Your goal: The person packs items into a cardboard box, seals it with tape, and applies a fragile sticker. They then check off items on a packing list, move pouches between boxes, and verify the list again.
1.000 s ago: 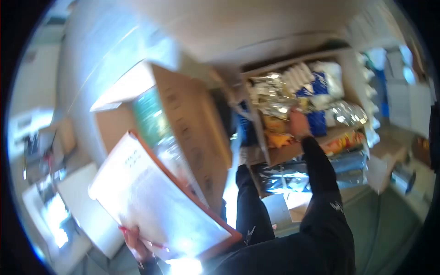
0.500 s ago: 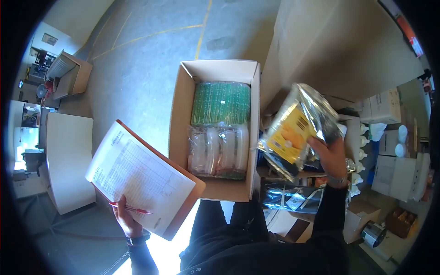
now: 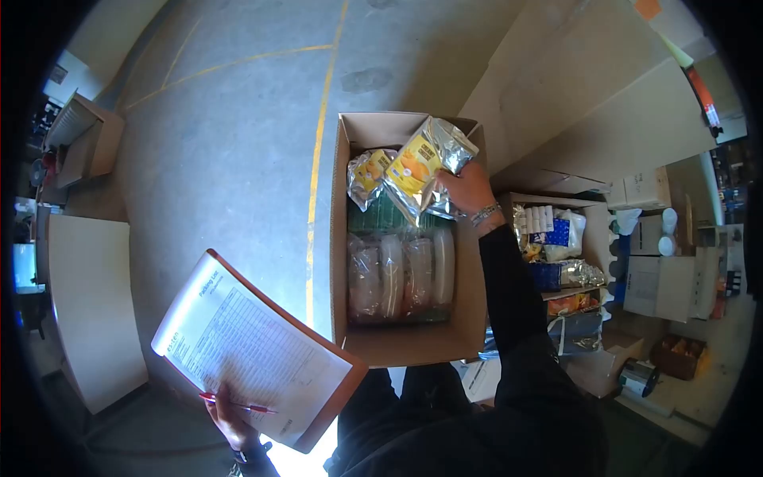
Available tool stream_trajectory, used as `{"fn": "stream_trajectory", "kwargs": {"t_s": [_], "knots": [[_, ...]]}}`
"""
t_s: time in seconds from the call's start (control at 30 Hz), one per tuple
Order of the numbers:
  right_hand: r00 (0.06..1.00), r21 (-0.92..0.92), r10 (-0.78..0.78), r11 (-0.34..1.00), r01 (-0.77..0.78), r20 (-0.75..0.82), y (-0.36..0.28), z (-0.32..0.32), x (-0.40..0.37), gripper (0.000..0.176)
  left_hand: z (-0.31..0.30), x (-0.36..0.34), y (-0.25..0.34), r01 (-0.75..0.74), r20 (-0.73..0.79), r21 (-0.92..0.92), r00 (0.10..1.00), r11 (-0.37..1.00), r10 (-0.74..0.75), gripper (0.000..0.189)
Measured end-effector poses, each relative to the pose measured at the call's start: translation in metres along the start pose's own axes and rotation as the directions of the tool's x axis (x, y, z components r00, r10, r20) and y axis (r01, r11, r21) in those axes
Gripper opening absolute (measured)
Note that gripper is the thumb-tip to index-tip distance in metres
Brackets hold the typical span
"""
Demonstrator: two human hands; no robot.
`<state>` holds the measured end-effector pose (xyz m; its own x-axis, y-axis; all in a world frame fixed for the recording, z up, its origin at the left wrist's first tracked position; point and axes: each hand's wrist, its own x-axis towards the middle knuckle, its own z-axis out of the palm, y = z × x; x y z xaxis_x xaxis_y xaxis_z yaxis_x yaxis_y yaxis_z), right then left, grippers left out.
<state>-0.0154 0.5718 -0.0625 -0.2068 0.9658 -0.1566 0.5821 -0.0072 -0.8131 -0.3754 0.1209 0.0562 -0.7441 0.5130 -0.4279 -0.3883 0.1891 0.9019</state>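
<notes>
My left hand [image 3: 230,420] is closed on a clipboard [image 3: 359,372] with a printed packing list [image 3: 254,350], and a red pen [image 3: 238,404] lies across the paper under my fingers. My right hand [image 3: 469,191] grips a silver foil pouch with a yellow label [image 3: 417,167] at the far end of an open cardboard box [image 3: 413,346]. Left of that pouch, a second foil pouch [image 3: 369,175] rests in the box. Beneath the pouches shows a green plastic-wrapped pack [image 3: 369,216], partly covered. Bagged clear plastic containers [image 3: 401,274] fill the nearer part.
At right stands another carton [image 3: 600,238] with mixed packaged goods, beside a tall cardboard panel [image 3: 588,95]. Farther right are white boxes [image 3: 648,278]. A pale cabinet [image 3: 91,302] is at left. Yellow lines [image 3: 318,159] mark the concrete floor.
My right hand has moved left from beside the other carton to over the open box. A foil pouch now lies on the green pack. My left hand still holds the clipboard.
</notes>
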Motion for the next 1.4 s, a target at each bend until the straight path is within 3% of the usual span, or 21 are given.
{"fn": "stream_trajectory", "kwargs": {"t_s": [0.03, 0.1, 0.13, 0.23, 0.3, 0.37, 0.43, 0.5, 0.57, 0.63, 0.7, 0.77, 0.8, 0.87, 0.93, 0.97, 1.03, 1.07, 1.17, 1.27, 1.4], "knots": [[1.0, -0.013, 0.003, 1.0, -0.003, -0.001, 0.004, -0.008, -0.003, 0.035, -0.003, 0.003, -0.002, 0.011, 0.004, -0.007, 1.0, 1.0, -0.011, 0.045], [0.981, 0.202, 0.035, 0.977, -0.075, 0.192, 0.013, -0.026, -0.008, 0.03, -0.008, 0.005, -0.004, 0.035, -0.017, -0.045, 0.999, 0.998, -0.035, 0.046], [0.925, 0.207, 0.03, 0.971, -0.116, 0.38, -0.013, -0.047, -0.013, 0.03, -0.009, 0.005, -0.005, 0.037, -0.016, -0.05, 0.999, 0.998, -0.038, 0.046], [0.868, 0.198, 0.015, 0.972, -0.13, 0.496, -0.043, -0.068, -0.012, 0.024, -0.008, 0.008, -0.009, 0.049, -0.042, -0.053, 0.998, 0.997, -0.051, 0.046], [0.889, 0.221, 0.019, 0.966, -0.134, 0.458, -0.046, -0.062, 0.006, 0.022, -0.011, 0.01, -0.01, 0.063, 0.008, -0.075, 0.998, 0.995, -0.062, 0.046], [0.915, -0.271, 0.028, 0.958, 0.09, 0.402, -0.056, -0.053, 0.021, 0.028, -0.011, 0.011, -0.006, 0.068, 0.007, -0.042, 0.998, 0.997, -0.068, 0.047], [0.94, -0.393, -0.049, 0.9, 0.188, 0.338, -0.055, -0.052, 0.014, 0.036, -0.008, 0.011, -0.003, 0.069, 0.004, -0.009, 0.998, 0.998, -0.069, 0.048], [0.966, -0.456, -0.255, 0.855, 0.247, 0.045, -0.038, -0.05, 0.003, 0.037, -0.004, 0.011, -0.003, 0.059, -0.034, -0.001, 0.998, 0.998, -0.059, 0.05], [0.991, -0.401, -0.134, 0.907, 0.132, 0.024, -0.026, -0.06, -0.008, 0.033, -0.007, 0.015, 0.001, 0.082, -0.021, 0.016, 0.996, 0.997, -0.081, 0.05], [0.984, -0.049, 0.102, 0.994, -0.096, 0.143, -0.005, -0.066, -0.018, 0.029, -0.007, 0.014, 0.002, 0.104, -0.013, 0.03, 0.995, 0.994, -0.104, 0.051], [0.979, 0.027, 0.11, 0.993, -0.117, 0.171, 0.001, -0.06, -0.031, 0.037, -0.007, 0.014, 0.001, 0.1, -0.015, 0.013, 0.995, 0.995, -0.099, 0.05], [0.927, -0.407, 0.003, 0.898, -0.167, -0.375, 0.013, -0.038, -0.045, 0.051, -0.006, 0.011, 0.002, 0.108, 0.004, 0.011, 0.994, 0.994, -0.108, 0.049], [0.878, -0.439, -0.007, 0.868, -0.232, -0.479, -0.003, -0.019, -0.058, 0.063, -0.006, 0.013, 0.001, 0.113, 0.018, 0.003, 0.993, 0.994, -0.113, 0.048], [0.914, -0.442, -0.092, 0.891, -0.101, -0.394, 0.009, 0.022, -0.067, 0.066, -0.009, 0.015, 0.001, 0.108, 0.046, -0.016, 0.993, 0.994, -0.107, 0.045], [0.977, -0.508, -0.125, 0.861, 0.021, -0.171, 0.018, 0.056, -0.07, 0.073, -0.01, 0.016, 0.004, 0.108, 0.07, -0.024, 0.992, 0.994, -0.106, 0.042], [0.978, -0.505, -0.118, 0.863, 0.014, -0.174, 0.016, 0.07, -0.07, 0.073, -0.009, 0.015, 0.005, 0.12, 0.055, -0.02, 0.991, 0.993, -0.119, 0.043], [0.966, -0.736, 0.095, 0.63, -0.246, -0.241, 0.015, 0.087, -0.065, 0.075, -0.004, 0.014, 0.007, 0.129, 0.049, -0.017, 0.991, 0.991, -0.128, 0.043], [0.96, -0.539, 0.165, 0.799, -0.265, -0.228, 0.046, 0.093, -0.057, 0.07, -0.001, 0.011, 0.008, 0.128, -0.012, 0.017, 0.992, 0.992, -0.128, 0.045], [0.977, -0.409, 0.162, 0.889, -0.206, -0.141, 0.087, 0.094, -0.052, 0.069, 0.011, 0.01, 0.017, 0.126, -0.095, 0.064, 0.988, 0.99, -0.12, 0.048], [0.98, -0.414, 0.169, 0.888, -0.199, -0.109, 0.079, 0.071, -0.056, 0.066, 0.012, 0.009, 0.018, 0.149, -0.078, 0.064, 0.987, 0.987, -0.144, 0.051], [0.945, -0.444, 0.263, 0.835, -0.325, -0.196, -0.007, 0.052, -0.051, 0.062, 0.011, 0.008, 0.019, 0.154, -0.07, 0.113, 0.987, 0.982, -0.147, 0.052]]}}
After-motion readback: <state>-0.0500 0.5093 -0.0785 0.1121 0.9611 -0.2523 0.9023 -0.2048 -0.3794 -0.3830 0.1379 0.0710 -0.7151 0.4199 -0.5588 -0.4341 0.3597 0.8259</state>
